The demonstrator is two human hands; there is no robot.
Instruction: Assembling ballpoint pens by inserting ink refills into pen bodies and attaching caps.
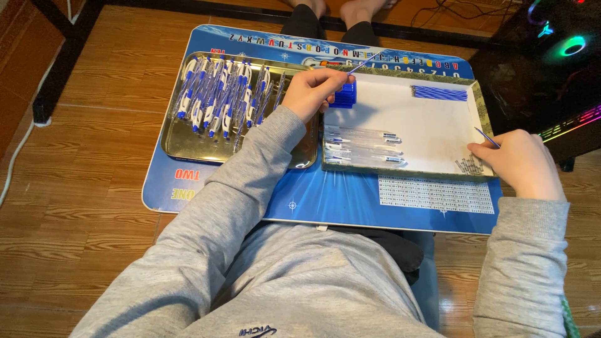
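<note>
Pinching a thin blue pen refill (362,63), the left hand (316,91) hovers over the white-lined tray (432,134); the right hand (523,164) grips another blue refill (486,137) at that tray's right edge. Left of it sits a metal tray (181,147) of blue-and-white pens (222,97).

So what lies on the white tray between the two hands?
In the head view, clear pen barrels lie on the white tray between the left hand and right hand.

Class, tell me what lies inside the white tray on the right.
White tray holds clear pen barrels, blue refills and small springs; right hand covers its near corner.
</note>
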